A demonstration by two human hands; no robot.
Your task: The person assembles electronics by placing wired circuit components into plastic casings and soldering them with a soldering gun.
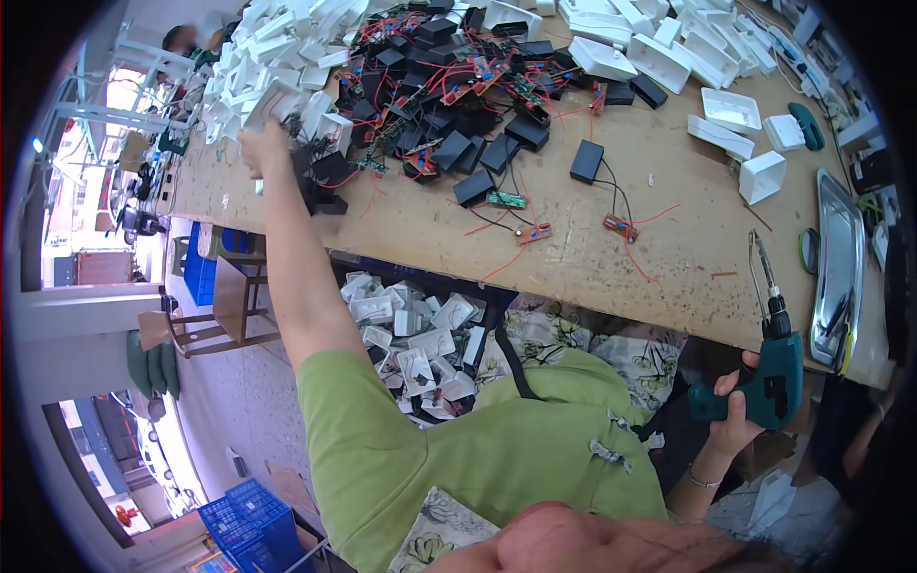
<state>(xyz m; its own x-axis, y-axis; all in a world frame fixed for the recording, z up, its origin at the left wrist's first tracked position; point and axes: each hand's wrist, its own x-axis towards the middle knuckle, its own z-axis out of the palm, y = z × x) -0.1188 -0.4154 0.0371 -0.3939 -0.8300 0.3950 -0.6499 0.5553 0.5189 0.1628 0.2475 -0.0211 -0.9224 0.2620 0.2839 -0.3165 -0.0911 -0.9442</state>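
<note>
My left hand (266, 151) reaches to the far left of the table, its fingers closed around the near end of a white plastic case (277, 103); the fingertips are partly hidden. Beside it lie black box-shaped parts (330, 170) with circuit boards and wires. My right hand (735, 415) grips a teal soldering gun (781, 382) by its handle at the table's right front edge. The metal tip of the gun points up over the tabletop, with a thin tube running alongside. One black box (587, 160) lies apart, wired to a small red board (622, 227).
A large heap of black boxes and boards (439, 105) covers the table's middle back, with white cases (659, 62) on both sides. A metal tray (836, 267) lies at the right edge. Below the table, white parts (415, 334) fill a container; a wooden chair (234, 301) stands left.
</note>
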